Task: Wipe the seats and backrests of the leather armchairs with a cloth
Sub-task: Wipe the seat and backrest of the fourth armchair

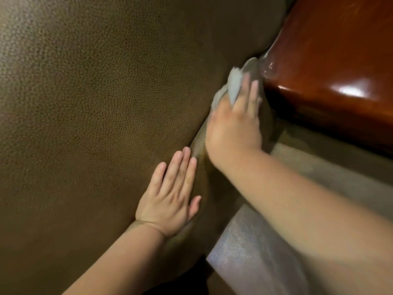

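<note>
Two bare hands on a brown leather armchair, one of them working a cloth.

Nearest, the left hand [170, 194] lies flat on the pebbled leather cushion [95, 103], fingers straight and together, holding nothing; further along the cushion's edge the right hand [234, 124] presses a pale grey cloth [234, 84] against the leather, fingers extended over it, blurred; beyond, just beside the cloth, a glossy reddish wooden armrest [329, 60] catches the light.
</note>
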The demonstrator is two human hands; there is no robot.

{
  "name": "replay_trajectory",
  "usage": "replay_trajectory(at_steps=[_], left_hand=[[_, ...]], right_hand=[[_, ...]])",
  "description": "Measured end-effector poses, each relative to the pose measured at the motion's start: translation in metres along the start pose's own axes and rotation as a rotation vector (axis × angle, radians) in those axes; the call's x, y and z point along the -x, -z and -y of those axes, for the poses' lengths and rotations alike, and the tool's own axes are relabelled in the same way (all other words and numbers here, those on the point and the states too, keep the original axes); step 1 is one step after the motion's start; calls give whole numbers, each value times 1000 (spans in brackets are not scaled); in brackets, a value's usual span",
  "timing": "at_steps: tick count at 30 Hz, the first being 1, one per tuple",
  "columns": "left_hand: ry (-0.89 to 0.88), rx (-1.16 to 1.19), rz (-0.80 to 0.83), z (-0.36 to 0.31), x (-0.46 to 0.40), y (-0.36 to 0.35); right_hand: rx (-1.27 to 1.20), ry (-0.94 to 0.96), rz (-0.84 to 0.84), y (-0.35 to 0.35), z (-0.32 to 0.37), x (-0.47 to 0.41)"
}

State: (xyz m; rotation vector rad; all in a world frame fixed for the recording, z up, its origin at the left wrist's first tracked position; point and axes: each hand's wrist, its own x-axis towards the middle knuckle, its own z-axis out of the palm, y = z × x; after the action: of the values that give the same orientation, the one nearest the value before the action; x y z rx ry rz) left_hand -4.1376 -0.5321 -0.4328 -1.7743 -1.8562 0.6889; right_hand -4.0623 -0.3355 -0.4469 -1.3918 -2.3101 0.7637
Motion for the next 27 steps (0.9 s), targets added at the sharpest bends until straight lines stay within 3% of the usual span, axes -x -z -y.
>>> replay_trajectory(at_steps=[3,6,8,11,13,18,21,25,27], left_hand=[[-9,32,-30,-1,0,-4],[-18,30,-32,-3,0,-4],[-25,30,-26,-3,1,-5],[-17,19,-36,-4,2,-9],[-21,21,-39,-4,2,-10],[-14,19,-43,-4,1,-11],[-18,40,-50,-4,2,-11],[-21,16,-57,-4,2,-13],[-19,19,-69,-4,3,-13]], right_hand=[[0,244,88,-8,-7,48],[1,329,103,5,-26,11],[26,270,82,11,-30,-14],[-50,-7,61,14,-28,-48],[-120,-86,43,18,-28,-61],[-89,149,42,6,-28,6],[33,225,113,13,-44,-18],[-8,-97,105,29,-50,-113],[-44,-171,95,27,-50,-113]])
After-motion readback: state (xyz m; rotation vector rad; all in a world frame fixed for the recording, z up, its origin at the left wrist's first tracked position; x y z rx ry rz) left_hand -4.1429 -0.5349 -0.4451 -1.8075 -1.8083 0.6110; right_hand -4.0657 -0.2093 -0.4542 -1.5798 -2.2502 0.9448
